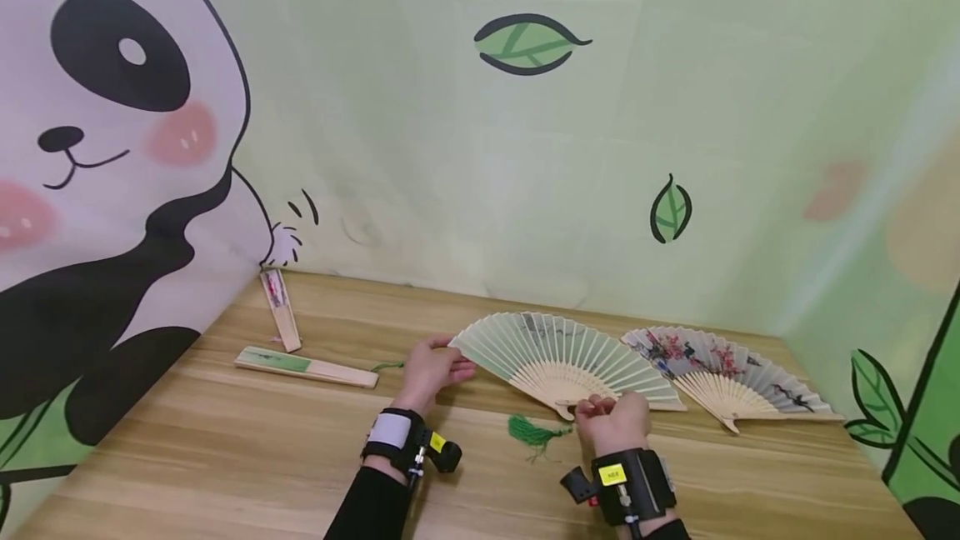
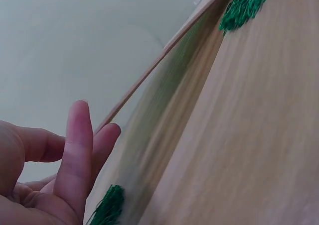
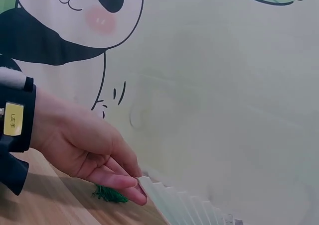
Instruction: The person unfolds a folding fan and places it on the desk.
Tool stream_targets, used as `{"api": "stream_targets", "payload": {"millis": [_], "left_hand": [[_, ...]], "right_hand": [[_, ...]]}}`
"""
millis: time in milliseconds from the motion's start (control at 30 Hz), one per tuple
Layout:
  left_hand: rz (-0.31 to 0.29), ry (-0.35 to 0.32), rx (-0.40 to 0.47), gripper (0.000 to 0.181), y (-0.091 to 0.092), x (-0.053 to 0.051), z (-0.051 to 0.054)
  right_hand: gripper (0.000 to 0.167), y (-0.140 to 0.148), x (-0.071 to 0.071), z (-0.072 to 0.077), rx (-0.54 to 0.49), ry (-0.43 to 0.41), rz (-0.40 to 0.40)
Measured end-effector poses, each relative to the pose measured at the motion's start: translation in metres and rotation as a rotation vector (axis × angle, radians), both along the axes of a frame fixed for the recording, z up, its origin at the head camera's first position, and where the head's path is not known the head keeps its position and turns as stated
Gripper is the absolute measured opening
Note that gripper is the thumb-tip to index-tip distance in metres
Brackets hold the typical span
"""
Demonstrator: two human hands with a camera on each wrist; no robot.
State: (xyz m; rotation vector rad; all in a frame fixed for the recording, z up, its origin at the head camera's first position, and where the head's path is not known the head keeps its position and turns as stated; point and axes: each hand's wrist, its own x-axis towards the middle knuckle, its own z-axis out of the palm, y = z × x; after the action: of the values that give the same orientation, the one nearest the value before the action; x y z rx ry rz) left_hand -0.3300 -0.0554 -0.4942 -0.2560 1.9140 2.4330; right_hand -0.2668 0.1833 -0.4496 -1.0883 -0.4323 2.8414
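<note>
An open pale green folding fan (image 1: 517, 348) stands spread over the table, its ribs meeting at a pivot low in the middle. My left hand (image 1: 433, 373) pinches the fan's left outer edge; the left wrist view shows that edge stick (image 2: 144, 78) running up from the fingertips. At the pivot, my right hand (image 1: 617, 423) grips the fan with curled fingers, partly covering its lower right ribs. A green tassel (image 1: 534, 432) lies on the table below the pivot. My right hand does not appear in the right wrist view, where my left hand (image 3: 94, 145) does.
A second open fan with red blossoms (image 1: 720, 361) lies to the right, partly behind the green one. At left are a folded green fan (image 1: 300, 365) and a folded flowered fan (image 1: 280, 311) on the wooden table (image 1: 225, 457). A panda-printed backdrop (image 1: 390, 148) stands behind.
</note>
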Motion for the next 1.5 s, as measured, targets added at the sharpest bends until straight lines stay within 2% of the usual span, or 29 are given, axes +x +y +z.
{"api": "stream_targets", "payload": {"millis": [233, 433, 533, 767, 933, 1067, 1133, 1200, 1267, 1333, 1400, 1500], "left_hand": [[0.03, -0.005, -0.121, 0.038, -0.014, 0.005, 0.01], [0.038, -0.006, -0.106, 0.039, -0.027, 0.006, 0.018], [0.044, 0.003, -0.108, 0.037, -0.032, 0.007, 0.024], [0.023, 0.072, -0.148, 0.029, -0.031, 0.011, 0.04], [0.043, 0.169, -0.19, 0.026, -0.027, 0.016, 0.061], [0.042, 0.214, -0.232, 0.024, -0.029, 0.023, 0.075], [0.038, 0.227, -0.26, 0.024, -0.033, 0.025, 0.08], [0.039, 0.246, -0.319, 0.024, -0.038, 0.026, 0.084], [0.058, 0.28, -0.424, 0.024, -0.043, 0.025, 0.089], [0.087, 0.297, -0.589, 0.024, -0.052, 0.026, 0.091], [0.108, 0.287, -0.771, 0.024, -0.066, 0.029, 0.089], [0.12, 0.248, -0.976, 0.021, -0.09, 0.035, 0.083]], "right_hand": [[0.02, -0.002, 0.002, 0.003, 0.011, 0.059, 0.031], [0.025, -0.006, 0.004, 0.006, 0.049, 0.138, 0.066], [0.027, -0.015, 0.006, 0.008, 0.118, 0.164, 0.093], [0.013, -0.055, 0.011, 0.008, 0.335, 0.218, 0.194], [0.007, -0.095, 0.008, 0.004, 0.545, 0.235, 0.351], [0.009, -0.131, 0.0, 0.001, 0.793, 0.305, 0.508], [0.012, -0.149, -0.003, 0.0, 0.971, 0.353, 0.583], [0.015, -0.166, -0.006, -0.002, 1.168, 0.438, 0.651], [0.015, -0.181, -0.012, -0.001, 1.357, 0.54, 0.717], [0.012, -0.193, -0.017, 0.0, 1.56, 0.654, 0.774], [0.006, -0.204, -0.025, -0.001, 1.749, 0.748, 0.846], [0.006, -0.219, -0.035, 0.0, 2.026, 0.817, 0.956]]}}
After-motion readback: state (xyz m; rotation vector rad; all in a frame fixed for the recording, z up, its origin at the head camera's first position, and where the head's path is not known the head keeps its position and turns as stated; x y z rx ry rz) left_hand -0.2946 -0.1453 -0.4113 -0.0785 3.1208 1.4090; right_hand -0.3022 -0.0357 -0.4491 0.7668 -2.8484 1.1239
